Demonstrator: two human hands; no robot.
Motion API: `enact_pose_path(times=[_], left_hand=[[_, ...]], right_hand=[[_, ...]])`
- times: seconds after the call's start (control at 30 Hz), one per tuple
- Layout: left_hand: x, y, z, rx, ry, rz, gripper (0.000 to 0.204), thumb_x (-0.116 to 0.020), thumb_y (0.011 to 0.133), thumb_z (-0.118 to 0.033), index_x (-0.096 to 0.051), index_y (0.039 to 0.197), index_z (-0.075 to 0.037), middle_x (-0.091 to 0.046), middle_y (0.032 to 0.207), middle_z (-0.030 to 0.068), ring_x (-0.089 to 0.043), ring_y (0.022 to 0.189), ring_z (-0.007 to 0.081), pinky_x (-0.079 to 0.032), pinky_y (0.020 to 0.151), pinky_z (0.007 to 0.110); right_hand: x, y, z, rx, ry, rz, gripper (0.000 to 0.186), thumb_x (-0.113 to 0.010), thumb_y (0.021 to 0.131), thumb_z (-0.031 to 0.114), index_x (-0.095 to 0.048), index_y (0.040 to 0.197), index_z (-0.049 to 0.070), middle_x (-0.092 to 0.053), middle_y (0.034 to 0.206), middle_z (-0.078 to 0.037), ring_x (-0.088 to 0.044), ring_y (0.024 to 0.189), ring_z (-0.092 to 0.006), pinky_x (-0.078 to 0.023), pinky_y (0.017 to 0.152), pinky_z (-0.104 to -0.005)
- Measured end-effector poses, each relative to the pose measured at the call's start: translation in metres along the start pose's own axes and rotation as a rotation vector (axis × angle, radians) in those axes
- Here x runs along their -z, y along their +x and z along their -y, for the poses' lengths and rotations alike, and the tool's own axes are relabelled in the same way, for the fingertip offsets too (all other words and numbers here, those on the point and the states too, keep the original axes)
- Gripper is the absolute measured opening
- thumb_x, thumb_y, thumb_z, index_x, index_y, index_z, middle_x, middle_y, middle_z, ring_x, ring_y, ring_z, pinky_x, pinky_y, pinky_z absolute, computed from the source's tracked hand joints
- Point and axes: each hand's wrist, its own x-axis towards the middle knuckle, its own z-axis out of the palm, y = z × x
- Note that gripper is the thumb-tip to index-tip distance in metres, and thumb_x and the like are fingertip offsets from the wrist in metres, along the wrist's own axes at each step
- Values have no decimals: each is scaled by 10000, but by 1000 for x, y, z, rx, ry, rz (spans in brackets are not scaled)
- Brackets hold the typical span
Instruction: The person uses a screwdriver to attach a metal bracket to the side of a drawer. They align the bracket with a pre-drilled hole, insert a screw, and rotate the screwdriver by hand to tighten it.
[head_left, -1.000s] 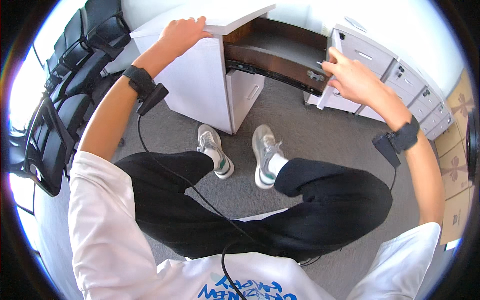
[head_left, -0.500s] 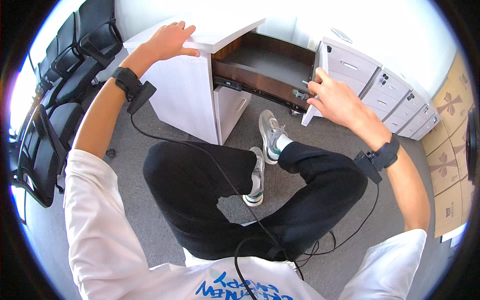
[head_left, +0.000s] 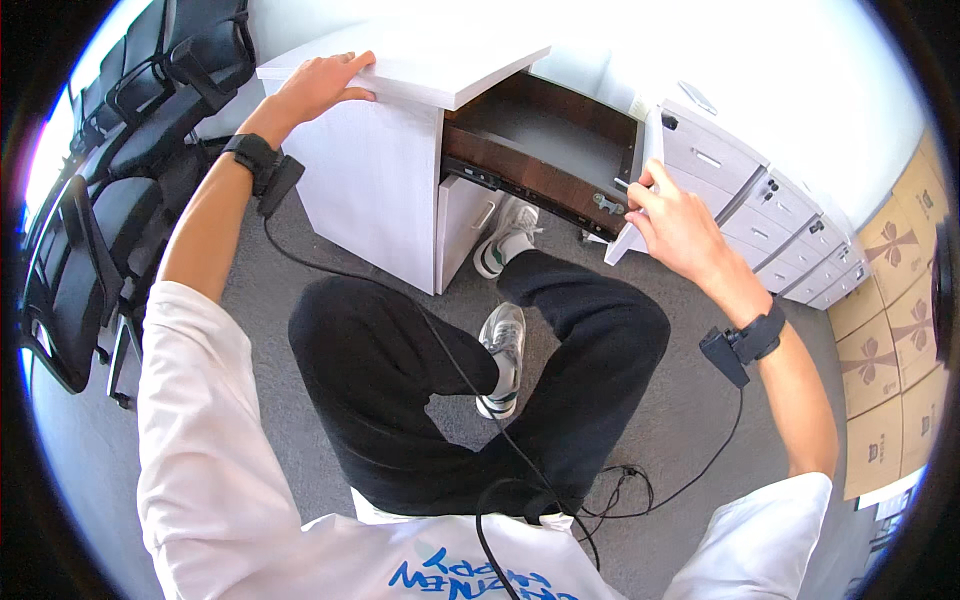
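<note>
My left hand (head_left: 325,85) rests on the near edge of the white desk top (head_left: 420,62), fingers apart. My right hand (head_left: 675,220) grips the white front panel (head_left: 627,242) of a pulled-out drawer (head_left: 530,150) with dark wood sides and a grey bottom. A thin, light object (head_left: 621,183) shows by its fingers; I cannot make out what it is. A metal fitting (head_left: 607,203) sits at the drawer side's end, and a black slide (head_left: 470,172) runs along the side. A black strap with a cabled device is on each of my wrists.
Black office chairs (head_left: 135,150) line the left. White drawer cabinets (head_left: 745,225) stand behind the drawer at right, beside stacked cardboard boxes (head_left: 890,330). My legs and feet are on the grey carpet (head_left: 350,240) below the desk, with loose black cables.
My feet have shifted, one moving up toward the space below the drawer. Both hands keep their places on the desk and drawer front, while the view has shifted slightly.
</note>
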Motion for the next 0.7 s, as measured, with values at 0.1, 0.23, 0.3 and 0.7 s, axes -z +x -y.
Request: enact_pose_path(times=[0.1,0.23,0.3,0.7], left_hand=[[6,-9,-3,22,41,33,519,-534,867,-462,-449,1259,-132,-601,1148,137,-617,969,321,-498,838,409],[7,-20,0,60,152,10,530,-533,860,-474,-451,1261,-138,-622,1121,133,-632,933,314,-508,815,395],[17,-24,-3,61,162,31,533,-534,859,-476,-452,1264,-140,-627,1110,131,-632,928,314,-507,812,392],[49,-28,10,-129,370,198,619,-590,813,-521,-440,1261,-121,-626,756,159,-629,719,331,-496,669,401]], right_hand=[[-3,1,-3,-11,28,8,141,-631,807,106,-532,852,16,-492,992,-131,-619,725,-348,-525,635,-440],[-12,5,-13,-13,95,-51,112,-621,808,97,-542,842,24,-501,1000,-128,-613,772,-334,-509,668,-437],[-19,10,-24,-22,40,-61,105,-616,812,71,-535,853,19,-499,997,-118,-614,768,-321,-498,672,-422],[-34,54,-68,133,74,-16,61,-576,819,43,-532,828,2,-511,1014,-121,-599,853,-332,-494,738,-416]])
